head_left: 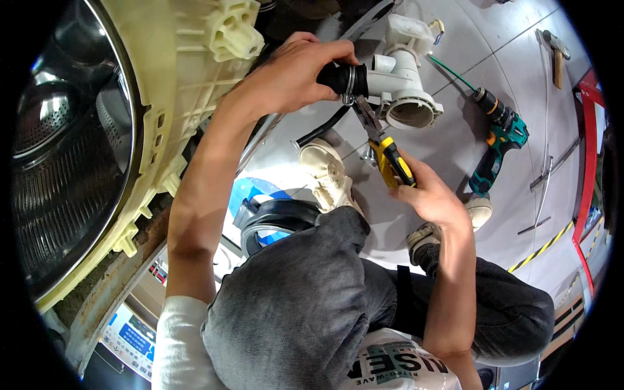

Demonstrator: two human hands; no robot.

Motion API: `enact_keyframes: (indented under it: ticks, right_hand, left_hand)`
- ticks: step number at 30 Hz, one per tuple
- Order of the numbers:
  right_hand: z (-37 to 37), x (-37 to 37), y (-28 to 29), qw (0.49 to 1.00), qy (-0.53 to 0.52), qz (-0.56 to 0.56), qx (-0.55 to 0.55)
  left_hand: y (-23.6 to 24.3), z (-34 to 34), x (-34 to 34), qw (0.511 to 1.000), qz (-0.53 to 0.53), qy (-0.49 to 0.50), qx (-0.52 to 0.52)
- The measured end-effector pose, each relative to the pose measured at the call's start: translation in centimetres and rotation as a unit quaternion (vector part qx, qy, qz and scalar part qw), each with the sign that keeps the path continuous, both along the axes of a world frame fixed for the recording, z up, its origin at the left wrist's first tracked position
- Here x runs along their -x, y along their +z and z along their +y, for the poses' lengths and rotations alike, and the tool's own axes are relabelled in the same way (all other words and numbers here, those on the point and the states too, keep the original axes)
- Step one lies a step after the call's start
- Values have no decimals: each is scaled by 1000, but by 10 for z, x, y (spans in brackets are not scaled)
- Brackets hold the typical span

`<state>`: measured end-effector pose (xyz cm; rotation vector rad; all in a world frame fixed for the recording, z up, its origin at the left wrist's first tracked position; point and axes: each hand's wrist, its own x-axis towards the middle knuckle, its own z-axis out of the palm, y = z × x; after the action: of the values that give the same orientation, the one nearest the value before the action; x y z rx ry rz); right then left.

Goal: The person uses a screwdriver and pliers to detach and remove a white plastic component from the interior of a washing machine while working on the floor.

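Observation:
My left hand (292, 73) is closed around a short black rubber hose (333, 79), near the end that fits over a side pipe of a white plastic pump housing (402, 83). A metal spring clamp (351, 83) circles that end of the hose. In my right hand (437, 195) are pliers (389, 153) with yellow and black handles. Their jaws reach up to the clamp's lower tabs; whether they grip them cannot be made out. The housing's round mouth (411, 115) faces toward me, and a thinner black hose (322, 127) hangs below my left hand.
A washing machine drum (71, 149) in a cream plastic tub (159, 84) fills the left side. On the grey tiled floor lie a teal cordless drill (497, 140) and a hammer (557, 58). Black rubber rings (276, 218) sit beside my knee. A red frame (588, 149) stands right.

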<state>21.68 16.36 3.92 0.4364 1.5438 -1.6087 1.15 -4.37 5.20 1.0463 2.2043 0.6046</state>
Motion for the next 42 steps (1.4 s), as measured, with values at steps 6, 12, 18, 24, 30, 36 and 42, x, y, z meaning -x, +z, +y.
enact_keyframes:
  ticks: [6, 12, 18, 24, 30, 36, 42]
  right_hand:
    - [16, 7, 7, 997, 66, 33, -37]
    - [36, 38, 9, 984, 174, 37, -27]
    - [41, 48, 7, 983, 177, 52, -28]
    - [41, 64, 6, 974, 224, 23, -33]
    - [42, 67, -3, 964, 261, 21, -47]
    - [50, 75, -11, 962, 272, -3, 30]
    - [50, 76, -15, 961, 275, 22, 23]
  left_hand:
    - [-2, 0, -3, 999, 30, -18, 4]
    - [4, 5, -8, 998, 5, -44, 43]
    - [2, 4, -8, 999, 25, -47, 12]
    - [1, 4, -12, 998, 29, -52, 34]
    - [0, 3, -8, 999, 28, -39, 20]
    - [-3, 6, -8, 998, 42, -41, 8]
    - [0, 5, -7, 999, 16, -19, 21]
